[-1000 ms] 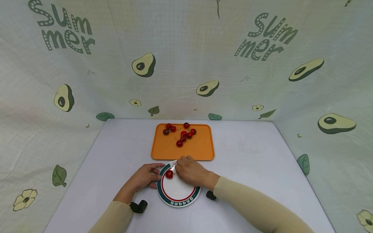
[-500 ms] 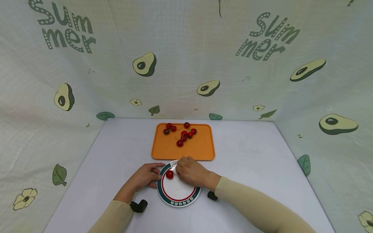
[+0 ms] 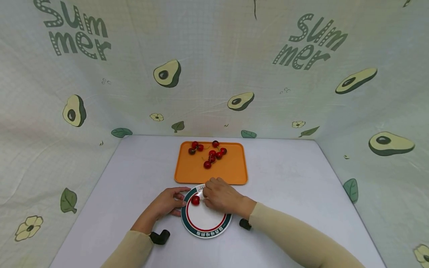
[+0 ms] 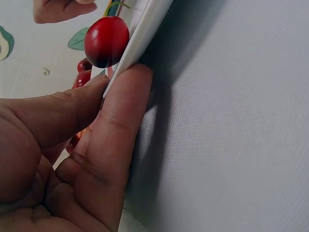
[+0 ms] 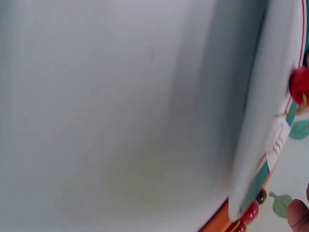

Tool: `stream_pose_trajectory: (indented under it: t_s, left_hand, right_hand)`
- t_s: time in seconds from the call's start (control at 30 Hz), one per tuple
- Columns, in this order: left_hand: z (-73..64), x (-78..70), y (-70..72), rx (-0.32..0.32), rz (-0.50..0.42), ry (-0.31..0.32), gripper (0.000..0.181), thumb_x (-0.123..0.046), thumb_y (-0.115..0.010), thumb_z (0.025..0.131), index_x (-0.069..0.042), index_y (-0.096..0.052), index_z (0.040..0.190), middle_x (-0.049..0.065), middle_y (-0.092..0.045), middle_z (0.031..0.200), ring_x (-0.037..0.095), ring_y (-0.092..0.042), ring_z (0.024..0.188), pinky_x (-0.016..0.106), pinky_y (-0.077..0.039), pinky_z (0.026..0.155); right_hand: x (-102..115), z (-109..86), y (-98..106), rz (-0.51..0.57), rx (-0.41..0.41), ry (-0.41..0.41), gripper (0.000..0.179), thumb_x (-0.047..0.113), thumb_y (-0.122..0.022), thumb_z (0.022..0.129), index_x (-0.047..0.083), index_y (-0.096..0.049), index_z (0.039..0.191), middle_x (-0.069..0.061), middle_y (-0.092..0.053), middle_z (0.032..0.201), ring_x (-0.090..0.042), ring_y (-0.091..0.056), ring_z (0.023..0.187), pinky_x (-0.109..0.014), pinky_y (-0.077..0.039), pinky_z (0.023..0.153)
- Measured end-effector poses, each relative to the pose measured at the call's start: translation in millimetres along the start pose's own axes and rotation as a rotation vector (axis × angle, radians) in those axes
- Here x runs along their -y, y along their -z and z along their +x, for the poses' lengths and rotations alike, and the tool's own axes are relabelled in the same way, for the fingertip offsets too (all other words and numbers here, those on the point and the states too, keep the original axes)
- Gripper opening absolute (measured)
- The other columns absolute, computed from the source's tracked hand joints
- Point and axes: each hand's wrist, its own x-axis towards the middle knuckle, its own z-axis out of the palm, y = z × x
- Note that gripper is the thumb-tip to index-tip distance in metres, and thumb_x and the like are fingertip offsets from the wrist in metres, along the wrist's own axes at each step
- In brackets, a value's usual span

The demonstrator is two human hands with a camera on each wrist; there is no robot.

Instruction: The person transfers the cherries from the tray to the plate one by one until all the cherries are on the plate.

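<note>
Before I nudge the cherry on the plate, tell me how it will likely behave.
The cherry looks nearly round, so it would probably roll, though the thin stem might turn it off a straight path. Its glossy skin suggests it could slip in a loose grip, and the smooth-looking plate may offer little resistance.

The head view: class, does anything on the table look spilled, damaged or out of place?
Nothing stands out. The bunched cherries lie within the orange tray, a single cherry is at the plate, and no spill or crack shows. The right hand hides part of the plate.
</note>
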Motion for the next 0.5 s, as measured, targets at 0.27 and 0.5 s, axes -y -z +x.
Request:
stream_pose_trajectory:
  t_s: [0.27,0.5]
  left_hand:
    - [2.1,3.0,1.3,0.006,-0.019,0.004,0.051,0.001,-0.075,0.093,-0.015,-0.067,0.141,0.012,-0.061,0.104,0.023,-0.067,0.074,0.035,-0.065,0.065]
    - [3.0,3.4,0.3,0.001,-0.014,0.01,0.05,0.001,-0.075,0.093,-0.015,-0.067,0.141,0.012,-0.061,0.105,0.023,-0.068,0.074,0.035,-0.066,0.065]
  right_hand:
    - [-20,2.9,11,-0.011,-0.057,-0.087,0.022,0.039,-0.07,0.101,0.019,-0.072,0.109,0.004,-0.06,0.098,-0.013,-0.049,0.091,-0.026,-0.043,0.08]
    - [-48,3.8,16,-0.036,-0.051,-0.161,0.022,0.035,-0.07,0.102,0.014,-0.072,0.109,-0.001,-0.062,0.1,-0.019,-0.05,0.094,-0.03,-0.048,0.083]
